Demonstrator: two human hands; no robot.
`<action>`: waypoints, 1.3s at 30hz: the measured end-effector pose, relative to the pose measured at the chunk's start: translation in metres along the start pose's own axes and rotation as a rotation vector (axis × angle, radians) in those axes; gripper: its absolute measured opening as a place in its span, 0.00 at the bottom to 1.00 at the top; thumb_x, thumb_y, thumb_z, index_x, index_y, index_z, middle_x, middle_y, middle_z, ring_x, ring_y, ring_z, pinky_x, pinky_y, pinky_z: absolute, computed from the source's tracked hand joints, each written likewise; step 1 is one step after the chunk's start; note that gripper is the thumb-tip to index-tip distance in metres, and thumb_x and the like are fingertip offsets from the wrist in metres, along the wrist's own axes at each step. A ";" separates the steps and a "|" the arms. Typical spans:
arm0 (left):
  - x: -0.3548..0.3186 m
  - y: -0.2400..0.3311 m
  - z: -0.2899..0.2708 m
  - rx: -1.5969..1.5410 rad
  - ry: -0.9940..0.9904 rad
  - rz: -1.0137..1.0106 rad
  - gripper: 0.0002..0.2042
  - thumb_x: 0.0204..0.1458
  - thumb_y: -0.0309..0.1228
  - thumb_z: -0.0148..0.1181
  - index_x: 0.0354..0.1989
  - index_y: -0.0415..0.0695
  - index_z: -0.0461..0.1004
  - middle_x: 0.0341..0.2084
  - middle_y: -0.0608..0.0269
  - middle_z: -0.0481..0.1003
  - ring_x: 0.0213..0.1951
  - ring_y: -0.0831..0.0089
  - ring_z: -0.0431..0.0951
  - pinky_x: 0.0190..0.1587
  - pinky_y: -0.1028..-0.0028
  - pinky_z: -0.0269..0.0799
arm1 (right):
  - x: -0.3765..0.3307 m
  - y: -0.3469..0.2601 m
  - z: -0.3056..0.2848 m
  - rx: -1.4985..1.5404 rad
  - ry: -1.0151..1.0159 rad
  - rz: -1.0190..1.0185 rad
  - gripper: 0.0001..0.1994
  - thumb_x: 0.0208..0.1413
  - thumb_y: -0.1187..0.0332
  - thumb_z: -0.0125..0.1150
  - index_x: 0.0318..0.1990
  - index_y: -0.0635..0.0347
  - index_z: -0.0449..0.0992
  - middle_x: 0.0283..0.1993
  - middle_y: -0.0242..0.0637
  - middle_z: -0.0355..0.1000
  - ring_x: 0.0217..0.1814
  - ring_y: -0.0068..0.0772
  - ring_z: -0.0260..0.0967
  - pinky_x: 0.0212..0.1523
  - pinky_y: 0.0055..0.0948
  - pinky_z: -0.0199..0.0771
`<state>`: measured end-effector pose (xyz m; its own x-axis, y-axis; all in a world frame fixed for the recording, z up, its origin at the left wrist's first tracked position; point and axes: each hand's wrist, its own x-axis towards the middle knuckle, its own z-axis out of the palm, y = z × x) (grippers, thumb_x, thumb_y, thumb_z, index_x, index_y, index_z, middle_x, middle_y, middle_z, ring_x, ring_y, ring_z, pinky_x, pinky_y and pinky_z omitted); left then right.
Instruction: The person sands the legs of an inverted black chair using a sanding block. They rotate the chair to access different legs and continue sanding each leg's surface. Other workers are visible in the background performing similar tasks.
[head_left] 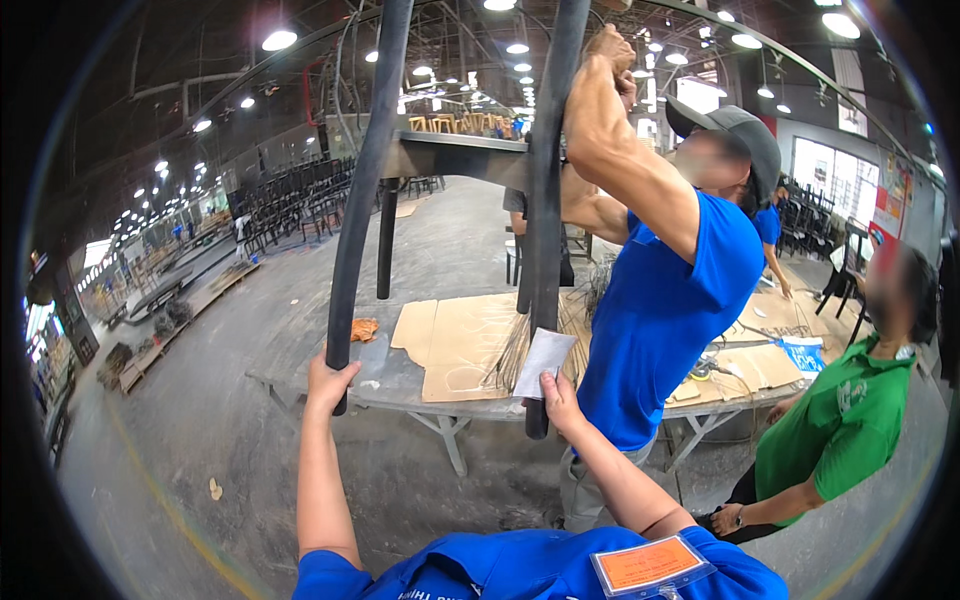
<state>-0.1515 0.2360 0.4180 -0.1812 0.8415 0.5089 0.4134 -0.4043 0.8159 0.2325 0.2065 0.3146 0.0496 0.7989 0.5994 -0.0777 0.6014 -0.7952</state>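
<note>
A dark chair (pixel 460 155) hangs raised in front of me, its long legs pointing down toward me. My left hand (pixel 330 385) is closed round the lower end of the left leg (pixel 362 220). At the lower end of the right leg (pixel 546 230), my right hand (pixel 562 402) is closed, its thumb pressing a folded white sheet of paper (pixel 545 362) against the leg. The fingers behind the sheet are mostly hidden. Close on the right, a person in a blue shirt (pixel 675 300) and cap reaches both arms up beside the chair.
A worktable (pixel 385 390) stands beyond the legs, bearing cardboard (pixel 460 345), thin wires or rods (pixel 512 355) and an orange cloth (pixel 364 329). A person in green (pixel 835 440) stands at the right. Stacked dark chairs (pixel 300 195) fill the far left.
</note>
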 end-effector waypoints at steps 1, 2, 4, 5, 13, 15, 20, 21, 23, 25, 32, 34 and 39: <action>-0.004 0.000 0.001 -0.010 -0.007 -0.020 0.14 0.38 0.28 0.67 0.29 0.36 0.69 0.15 0.65 0.70 0.15 0.78 0.70 0.18 0.76 0.64 | -0.003 -0.001 -0.001 0.028 0.002 0.034 0.16 0.63 0.58 0.41 0.38 0.65 0.64 0.26 0.38 0.70 0.24 0.28 0.70 0.26 0.26 0.72; -0.008 0.001 0.000 -0.021 -0.005 -0.029 0.13 0.38 0.28 0.67 0.28 0.36 0.69 0.15 0.65 0.70 0.16 0.78 0.70 0.19 0.76 0.64 | -0.006 -0.001 -0.003 0.035 -0.020 0.026 0.17 0.63 0.57 0.41 0.38 0.65 0.65 0.26 0.37 0.69 0.23 0.28 0.70 0.25 0.27 0.71; -0.015 0.006 -0.001 0.054 -0.003 -0.017 0.13 0.38 0.28 0.67 0.28 0.36 0.69 0.15 0.65 0.70 0.16 0.79 0.69 0.19 0.76 0.64 | -0.010 -0.003 -0.004 -0.030 0.006 0.008 0.17 0.63 0.56 0.41 0.38 0.65 0.65 0.25 0.37 0.69 0.23 0.28 0.70 0.25 0.26 0.71; -0.018 0.009 -0.002 0.102 0.013 -0.031 0.13 0.38 0.28 0.68 0.28 0.36 0.69 0.15 0.66 0.70 0.16 0.79 0.69 0.19 0.76 0.64 | -0.011 -0.004 -0.005 -0.015 -0.003 0.021 0.17 0.63 0.56 0.41 0.38 0.65 0.65 0.25 0.37 0.69 0.23 0.28 0.70 0.25 0.26 0.71; -0.022 0.025 0.000 -0.009 0.003 -0.028 0.15 0.37 0.30 0.69 0.32 0.37 0.71 0.15 0.68 0.70 0.16 0.79 0.69 0.19 0.76 0.64 | -0.001 -0.010 -0.014 -0.010 0.072 0.035 0.19 0.63 0.54 0.41 0.38 0.64 0.67 0.22 0.36 0.69 0.20 0.28 0.68 0.22 0.25 0.68; -0.024 0.023 0.001 0.032 0.016 -0.026 0.18 0.36 0.33 0.69 0.34 0.36 0.72 0.17 0.65 0.72 0.19 0.77 0.71 0.23 0.74 0.67 | -0.001 -0.008 -0.018 -0.096 0.093 0.095 0.20 0.63 0.54 0.40 0.35 0.64 0.67 0.21 0.37 0.69 0.19 0.30 0.68 0.21 0.26 0.68; -0.037 0.019 0.006 0.088 0.047 -0.025 0.19 0.36 0.35 0.69 0.34 0.37 0.72 0.19 0.61 0.74 0.22 0.73 0.74 0.27 0.72 0.69 | -0.005 0.000 -0.023 -0.070 0.073 0.092 0.21 0.63 0.53 0.39 0.35 0.65 0.67 0.22 0.39 0.69 0.20 0.32 0.69 0.22 0.28 0.71; -0.039 0.019 0.006 0.083 0.037 -0.061 0.18 0.36 0.34 0.69 0.34 0.37 0.72 0.19 0.61 0.73 0.21 0.74 0.74 0.26 0.72 0.68 | -0.006 0.001 -0.023 -0.081 0.067 0.075 0.23 0.63 0.51 0.38 0.35 0.65 0.67 0.22 0.40 0.70 0.20 0.33 0.70 0.23 0.29 0.71; -0.042 0.018 0.005 0.041 0.024 -0.055 0.16 0.37 0.33 0.68 0.32 0.37 0.71 0.18 0.62 0.72 0.19 0.75 0.73 0.24 0.73 0.67 | -0.004 -0.002 -0.023 -0.091 0.051 0.079 0.22 0.63 0.51 0.38 0.36 0.65 0.66 0.22 0.40 0.70 0.20 0.32 0.70 0.23 0.29 0.71; -0.043 0.016 0.005 0.004 0.020 -0.062 0.15 0.38 0.32 0.68 0.30 0.38 0.71 0.17 0.64 0.71 0.18 0.76 0.72 0.22 0.74 0.66 | 0.000 -0.009 -0.024 -0.077 0.051 0.132 0.18 0.63 0.55 0.40 0.38 0.64 0.65 0.24 0.37 0.69 0.21 0.28 0.68 0.24 0.26 0.70; -0.038 0.008 0.021 -0.034 0.069 -0.085 0.15 0.39 0.33 0.68 0.29 0.39 0.70 0.16 0.67 0.70 0.16 0.78 0.69 0.19 0.75 0.64 | 0.016 -0.054 -0.033 -0.124 0.018 0.068 0.18 0.62 0.55 0.43 0.37 0.64 0.67 0.24 0.36 0.69 0.21 0.27 0.68 0.24 0.26 0.70; -0.038 0.008 0.029 0.004 0.079 -0.087 0.15 0.39 0.34 0.68 0.30 0.40 0.70 0.15 0.68 0.69 0.16 0.78 0.68 0.19 0.75 0.63 | 0.021 -0.069 -0.038 -0.187 0.031 0.062 0.19 0.60 0.55 0.44 0.39 0.66 0.69 0.26 0.37 0.71 0.26 0.28 0.68 0.31 0.29 0.70; -0.026 0.017 0.051 -0.209 0.089 -0.106 0.14 0.43 0.34 0.67 0.28 0.42 0.67 0.15 0.67 0.68 0.14 0.79 0.67 0.15 0.79 0.61 | 0.037 -0.101 -0.051 -0.350 0.003 -0.111 0.21 0.60 0.55 0.48 0.47 0.68 0.69 0.39 0.44 0.73 0.41 0.31 0.66 0.46 0.32 0.65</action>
<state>-0.0944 0.2252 0.4044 -0.2952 0.8522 0.4321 0.1959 -0.3886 0.9003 0.2928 0.1751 0.4125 0.0411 0.7283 0.6840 0.2733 0.6503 -0.7088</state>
